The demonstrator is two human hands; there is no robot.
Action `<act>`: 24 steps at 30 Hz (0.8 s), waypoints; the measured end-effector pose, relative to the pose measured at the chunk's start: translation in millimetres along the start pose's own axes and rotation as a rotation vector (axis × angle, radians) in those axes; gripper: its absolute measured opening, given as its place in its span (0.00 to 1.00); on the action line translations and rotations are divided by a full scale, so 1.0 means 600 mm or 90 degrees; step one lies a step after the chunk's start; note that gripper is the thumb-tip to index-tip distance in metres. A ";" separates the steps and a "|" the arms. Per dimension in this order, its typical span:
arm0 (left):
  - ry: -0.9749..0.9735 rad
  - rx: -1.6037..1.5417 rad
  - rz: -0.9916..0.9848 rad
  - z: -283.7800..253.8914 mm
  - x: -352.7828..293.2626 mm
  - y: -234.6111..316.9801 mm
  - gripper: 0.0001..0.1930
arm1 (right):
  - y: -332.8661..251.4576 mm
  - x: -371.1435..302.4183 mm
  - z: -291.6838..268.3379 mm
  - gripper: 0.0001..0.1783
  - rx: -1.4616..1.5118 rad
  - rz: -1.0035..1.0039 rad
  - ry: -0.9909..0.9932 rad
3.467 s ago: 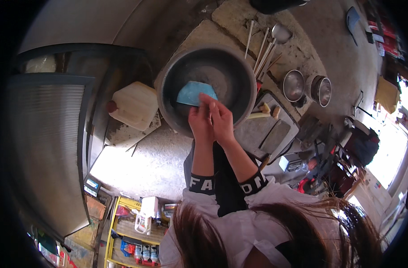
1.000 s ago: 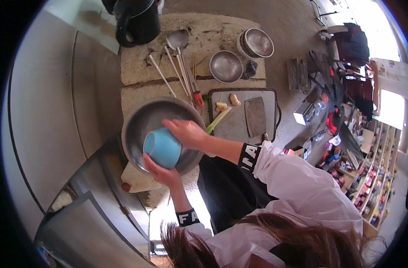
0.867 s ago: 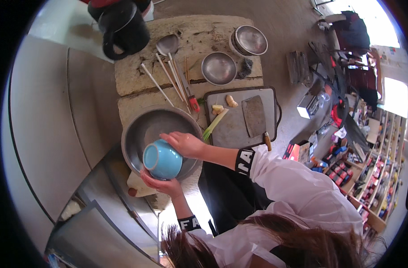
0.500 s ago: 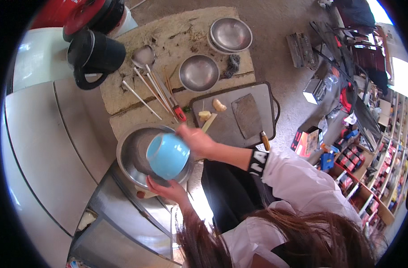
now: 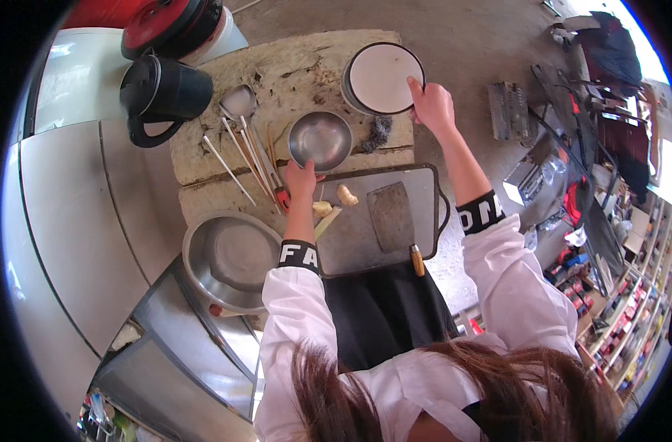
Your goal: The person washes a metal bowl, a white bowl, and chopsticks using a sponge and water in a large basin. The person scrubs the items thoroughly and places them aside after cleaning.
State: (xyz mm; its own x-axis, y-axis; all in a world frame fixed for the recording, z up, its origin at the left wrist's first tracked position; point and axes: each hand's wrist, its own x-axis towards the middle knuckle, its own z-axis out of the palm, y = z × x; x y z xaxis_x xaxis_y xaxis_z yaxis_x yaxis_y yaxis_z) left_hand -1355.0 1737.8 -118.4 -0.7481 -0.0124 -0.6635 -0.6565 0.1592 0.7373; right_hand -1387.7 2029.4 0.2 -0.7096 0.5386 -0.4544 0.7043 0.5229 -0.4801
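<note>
At the near rim of a small metal bowl, my left hand has its fingers closed, thumb over the edge. My right hand grips the right rim of a round white bowl with a dark edge, its thumb lying on the inside. That bowl sits over grey metal at the far right of the worktop. In front of my left forearm's cuff, to the left, stands a wide metal basin. A tray between my arms carries pieces of ginger and a cleaver with a wooden handle.
Chopsticks, a ladle and a red-handled knife lie on the worn worktop. A black kettle stands at its left. A dark scouring pad lies between the bowls. Shelves of goods line the right.
Both hands have left the blue bowl over the basin and moved to the far bowls. No blue bowl shows now. A white bowl appears where stacked metal bowls showed.
</note>
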 end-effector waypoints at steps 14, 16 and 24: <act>0.040 -0.004 0.060 -0.041 -0.140 -0.038 0.13 | -0.002 0.033 0.021 0.37 -0.222 -0.015 0.062; 0.058 -0.055 0.005 -0.046 -0.184 -0.039 0.13 | 0.009 0.028 0.022 0.34 -0.179 0.005 0.073; 0.188 0.135 0.034 -0.154 -0.410 -0.116 0.18 | 0.074 -0.050 0.094 0.32 -0.023 -0.165 0.217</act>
State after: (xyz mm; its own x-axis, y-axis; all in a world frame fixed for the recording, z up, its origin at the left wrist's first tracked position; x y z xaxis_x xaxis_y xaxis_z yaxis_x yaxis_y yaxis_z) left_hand -1134.1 1638.6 5.2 -0.7962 -0.2789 -0.5369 -0.6050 0.3681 0.7061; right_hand -1336.6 1999.1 -49.9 -0.8199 0.5707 -0.0455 0.5083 0.6890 -0.5167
